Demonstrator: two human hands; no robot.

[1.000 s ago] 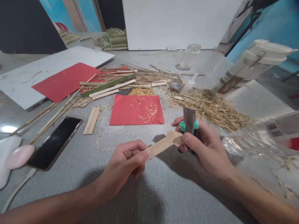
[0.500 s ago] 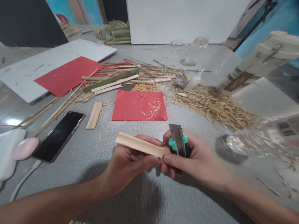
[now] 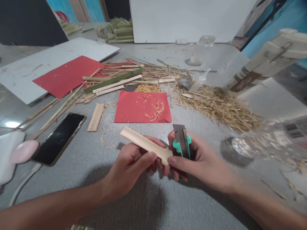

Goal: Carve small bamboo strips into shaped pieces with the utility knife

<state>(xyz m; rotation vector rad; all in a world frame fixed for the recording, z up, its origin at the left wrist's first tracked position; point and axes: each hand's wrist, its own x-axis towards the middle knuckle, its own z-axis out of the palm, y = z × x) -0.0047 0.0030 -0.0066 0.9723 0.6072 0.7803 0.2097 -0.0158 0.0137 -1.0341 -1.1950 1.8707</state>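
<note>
Ideally steady the wooden strip (image 3: 142, 142) clamped in the left hand (image 3: 133, 161), tilting the utility knife (image 3: 181, 141), clasped in the right hand (image 3: 200, 158) above its thumb, clear of fingertips.

Dark phone (image 3: 59, 139) beside pink oval object (image 3: 24, 151)
</note>
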